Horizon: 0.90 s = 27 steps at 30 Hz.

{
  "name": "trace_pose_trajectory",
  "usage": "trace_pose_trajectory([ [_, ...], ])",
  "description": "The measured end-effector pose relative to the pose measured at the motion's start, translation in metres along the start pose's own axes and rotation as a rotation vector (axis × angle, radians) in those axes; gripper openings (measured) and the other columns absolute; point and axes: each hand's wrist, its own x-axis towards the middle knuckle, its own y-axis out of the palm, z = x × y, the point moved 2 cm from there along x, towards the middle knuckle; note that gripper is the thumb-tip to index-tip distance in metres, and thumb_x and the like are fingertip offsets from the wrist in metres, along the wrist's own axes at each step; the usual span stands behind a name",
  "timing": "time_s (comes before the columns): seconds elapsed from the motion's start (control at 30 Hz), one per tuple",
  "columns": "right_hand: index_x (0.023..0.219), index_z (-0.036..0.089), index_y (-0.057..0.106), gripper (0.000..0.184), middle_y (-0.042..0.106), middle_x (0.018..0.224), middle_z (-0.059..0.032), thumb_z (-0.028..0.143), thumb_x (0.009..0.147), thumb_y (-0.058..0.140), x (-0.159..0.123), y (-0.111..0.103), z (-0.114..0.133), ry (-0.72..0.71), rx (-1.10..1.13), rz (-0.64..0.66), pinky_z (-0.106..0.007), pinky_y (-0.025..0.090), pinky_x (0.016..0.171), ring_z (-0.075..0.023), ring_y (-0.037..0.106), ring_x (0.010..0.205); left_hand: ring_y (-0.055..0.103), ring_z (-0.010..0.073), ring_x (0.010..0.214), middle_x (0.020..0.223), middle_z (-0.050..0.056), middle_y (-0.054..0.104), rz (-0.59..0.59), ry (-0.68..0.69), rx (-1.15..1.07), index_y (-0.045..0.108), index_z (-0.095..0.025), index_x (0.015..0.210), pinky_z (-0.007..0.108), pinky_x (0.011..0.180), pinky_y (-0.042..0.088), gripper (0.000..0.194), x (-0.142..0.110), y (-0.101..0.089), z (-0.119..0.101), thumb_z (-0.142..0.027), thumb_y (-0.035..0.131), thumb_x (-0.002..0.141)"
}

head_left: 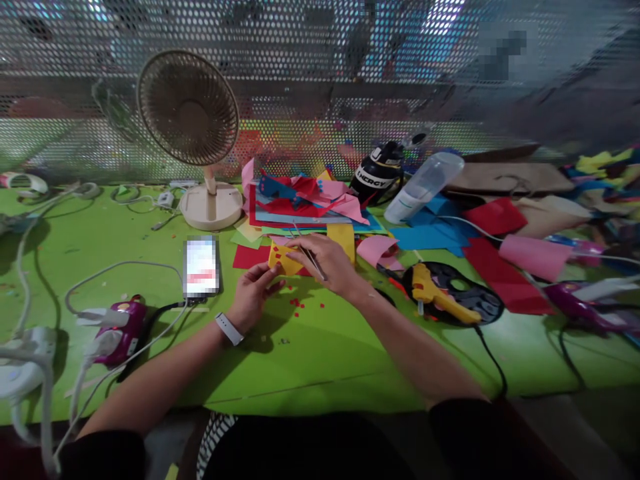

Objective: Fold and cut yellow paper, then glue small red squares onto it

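Between the thumb and fingers of my left hand [253, 293] is the edge of a small yellow paper piece [287, 265] dotted with little red squares. My right hand [330, 261] grips a pair of metal tweezers [315, 262], its fingertips close over the yellow paper. Whether the tweezers pinch anything is too small to tell. Several loose red paper bits [297, 305] lie on the green table just below the hands. A red paper sheet [249, 257] rests behind my left hand, and a yellow strip [345, 241] behind my right.
A beige fan [211, 207] stands at the back left, with a phone [201, 267] and a purple power strip [120, 330] nearer. To the right lies a yellow glue gun [430, 293] on a black holder. Behind are stacked coloured papers [300, 212], a black bottle [375, 175] and a clear bottle [425, 185].
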Motion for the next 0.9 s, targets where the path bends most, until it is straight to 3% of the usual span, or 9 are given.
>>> trace_pose_trajectory([
  [0.27,0.104,0.021,0.07,0.021,0.075,0.101,-0.0072,0.033,0.095,0.056,-0.0002,-0.0004,-0.0007,-0.01,0.085,0.016,-0.034,0.05,0.083,-0.023,0.068,0.093,0.067,0.0141,0.081,0.088,0.003,0.072,-0.001,-0.014,0.046,0.074,-0.016,0.081,0.027,0.071,0.057,0.032,0.0011,-0.002,-0.0002,-0.028,0.091,0.057],
  [0.7,0.102,0.021,0.07,0.019,0.074,0.099,-0.0067,0.033,0.095,0.057,-0.0024,0.002,-0.0021,-0.013,0.145,-0.001,-0.032,0.05,0.082,-0.0218,0.068,0.092,0.067,0.0118,0.076,0.081,0.001,0.073,0.012,0.017,0.057,0.073,-0.016,0.074,0.025,0.073,0.056,0.029,0.0029,-0.0013,-0.0002,-0.029,0.092,0.056],
  [0.9,0.101,0.021,0.07,0.023,0.074,0.094,-0.004,0.036,0.096,0.054,-0.0036,0.0002,-0.0044,0.03,0.217,0.012,-0.028,0.047,0.075,-0.0183,0.068,0.082,0.068,0.0168,0.084,0.087,0.003,0.073,-0.008,-0.046,-0.019,0.073,-0.018,0.078,0.031,0.077,0.057,0.027,0.0061,-0.0048,0.0028,-0.032,0.088,0.061],
])
